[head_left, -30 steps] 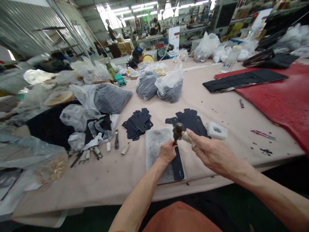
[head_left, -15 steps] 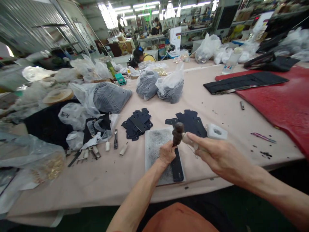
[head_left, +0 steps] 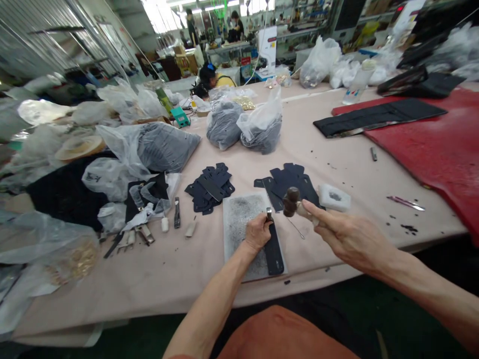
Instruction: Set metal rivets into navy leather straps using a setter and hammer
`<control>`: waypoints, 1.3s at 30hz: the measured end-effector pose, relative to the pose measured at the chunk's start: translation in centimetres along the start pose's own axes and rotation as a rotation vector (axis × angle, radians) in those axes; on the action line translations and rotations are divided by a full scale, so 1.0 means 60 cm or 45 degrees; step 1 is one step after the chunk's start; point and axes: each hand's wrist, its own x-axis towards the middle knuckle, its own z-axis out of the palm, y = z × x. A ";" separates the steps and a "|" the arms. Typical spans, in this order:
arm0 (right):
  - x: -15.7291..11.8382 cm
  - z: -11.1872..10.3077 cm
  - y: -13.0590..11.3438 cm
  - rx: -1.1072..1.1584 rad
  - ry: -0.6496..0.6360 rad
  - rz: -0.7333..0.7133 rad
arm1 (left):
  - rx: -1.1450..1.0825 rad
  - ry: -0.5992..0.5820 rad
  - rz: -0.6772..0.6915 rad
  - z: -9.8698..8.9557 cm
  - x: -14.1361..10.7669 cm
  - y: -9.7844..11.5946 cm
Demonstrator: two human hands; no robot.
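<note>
My left hand [head_left: 258, 231] is closed around a metal punch [head_left: 269, 213], held upright over the far end of a black strap piece [head_left: 275, 249]. That piece lies along the right side of a worn white cutting board [head_left: 235, 219]. In my right hand [head_left: 342, 232] is a hammer [head_left: 291, 201], its dark head raised to the right of the punch and apart from it. Beyond the board lie a pile of black cut pieces [head_left: 211, 187] on the left and another pile of black pieces [head_left: 290, 182] on the right.
A white block [head_left: 335, 197] sits right of the board, with a thin metal pick [head_left: 296, 229] nearby. Tools with pale handles [head_left: 190, 228] lie at left. Bags of dark pieces [head_left: 223, 125] stand farther back. Red sheet material [head_left: 422, 149] covers the right side. A person [head_left: 207, 80] is across the table.
My right hand has moved the hammer right, away from above the punch, so the punch's top now shows. My left hand stays at the same place on the strap piece. The view has shifted slightly.
</note>
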 end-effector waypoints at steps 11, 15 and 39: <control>-0.131 0.124 0.179 0.907 -0.143 1.194 | -0.090 -0.070 0.054 -0.015 -0.005 0.007; -0.132 0.138 0.215 0.381 -0.200 1.057 | -0.115 -0.031 -0.007 -0.010 -0.004 0.003; -0.039 0.337 -0.062 0.365 0.107 0.549 | -0.404 0.160 -0.555 -0.017 0.024 0.013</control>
